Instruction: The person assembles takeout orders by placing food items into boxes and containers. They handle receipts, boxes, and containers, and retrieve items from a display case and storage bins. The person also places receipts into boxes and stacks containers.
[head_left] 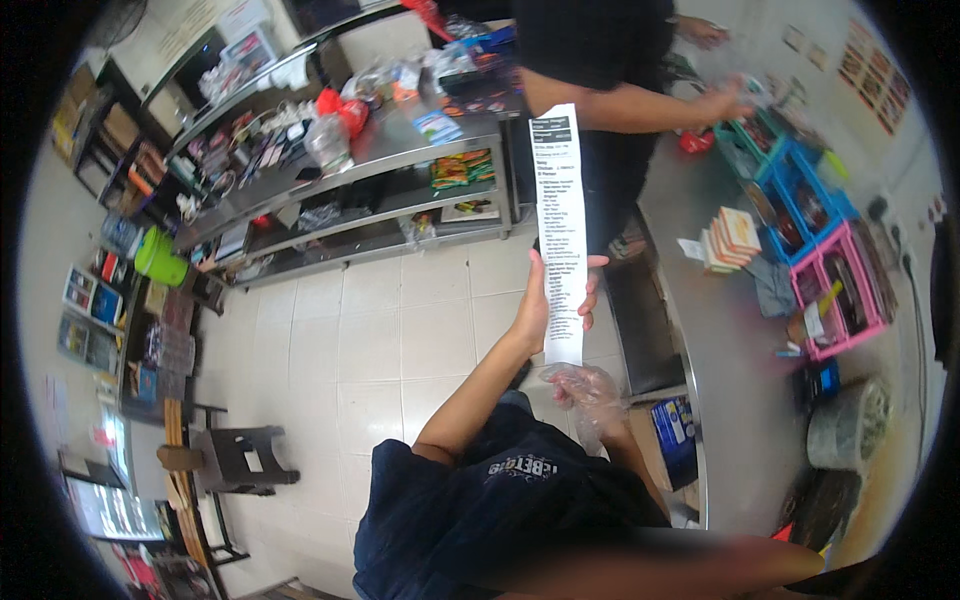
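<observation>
I have the paper slip (562,220) in the left hand (536,308), the right hand (592,390) at its lower end, a co-worker (595,50) beyond, the counter (735,430) bearing stacked boxes (732,240) and baskets (850,342) to my right, a shelved table (385,158) ahead-left, and a stool (230,450) at left.

The upper garment is a dark navy T-shirt (480,505) of creased fabric. Pale block lettering (530,465) marks its chest. The left sleeve (400,480) is short and plain; the left forearm (470,400) is uncovered. The right hand (588,388) wears a thin, transparent, wrinkled plastic glove (602,402). The left hand (537,308) is ungloved.
</observation>
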